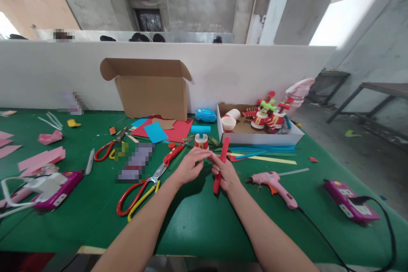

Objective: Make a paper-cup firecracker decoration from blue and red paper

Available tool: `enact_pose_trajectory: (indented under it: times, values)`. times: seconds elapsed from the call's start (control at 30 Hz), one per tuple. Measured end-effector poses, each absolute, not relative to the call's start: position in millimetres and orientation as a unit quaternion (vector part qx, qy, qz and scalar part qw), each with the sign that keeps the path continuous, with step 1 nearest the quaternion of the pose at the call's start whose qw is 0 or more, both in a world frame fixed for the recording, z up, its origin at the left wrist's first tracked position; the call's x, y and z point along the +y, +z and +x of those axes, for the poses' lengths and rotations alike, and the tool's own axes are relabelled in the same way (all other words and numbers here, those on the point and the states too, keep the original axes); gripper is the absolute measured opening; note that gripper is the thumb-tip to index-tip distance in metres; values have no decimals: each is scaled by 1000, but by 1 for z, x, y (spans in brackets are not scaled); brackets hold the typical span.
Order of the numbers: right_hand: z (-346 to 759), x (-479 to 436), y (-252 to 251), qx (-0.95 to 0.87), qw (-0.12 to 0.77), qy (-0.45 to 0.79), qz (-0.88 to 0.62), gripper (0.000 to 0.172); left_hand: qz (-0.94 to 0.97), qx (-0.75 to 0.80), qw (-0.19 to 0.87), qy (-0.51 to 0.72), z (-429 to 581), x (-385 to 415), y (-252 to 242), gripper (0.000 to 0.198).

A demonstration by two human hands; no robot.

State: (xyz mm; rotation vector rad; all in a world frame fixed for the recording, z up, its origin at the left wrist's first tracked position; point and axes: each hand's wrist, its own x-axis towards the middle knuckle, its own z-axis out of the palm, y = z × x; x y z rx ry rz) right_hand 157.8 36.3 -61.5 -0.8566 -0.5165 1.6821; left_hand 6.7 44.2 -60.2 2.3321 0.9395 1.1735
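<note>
My right hand (225, 173) is closed around a red paper strip (225, 148), which stands nearly upright and shows above and below the fingers. My left hand (193, 165) reaches across with its fingers stretched out, and its fingertips meet those of my right hand. A little red shows at that meeting point; I cannot make out what it is. Just behind my hands stands a small white paper cup (201, 139) with a red label and notched rim, partly hidden by my left fingers. Folded, spring-like paper strips (213, 139) stick out at its sides.
Big scissors (156, 177) lie left of my hands, a pink glue gun (276, 183) right. A white box (264, 138) holds finished-looking cup figures. Coloured paper sheets (155, 131), blue strips (274, 149) and purple power strips (347, 204) lie on the green table (197, 229).
</note>
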Motion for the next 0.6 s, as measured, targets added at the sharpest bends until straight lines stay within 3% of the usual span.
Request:
enact_pose_trajectory:
  times: [0.2, 0.43, 0.6]
  values:
    - [159, 37, -62, -225, 556, 712, -364, 36, 812, 347, 204, 424, 9, 44, -62, 49]
    - [158, 36, -59, -231, 532, 731, -360, 41, 755, 393, 242, 466, 10, 41, -54, 29]
    - [157, 35, -59, -238, 517, 738, -363, 40, 700, 422, 329, 473, 7, 42, -49, 35]
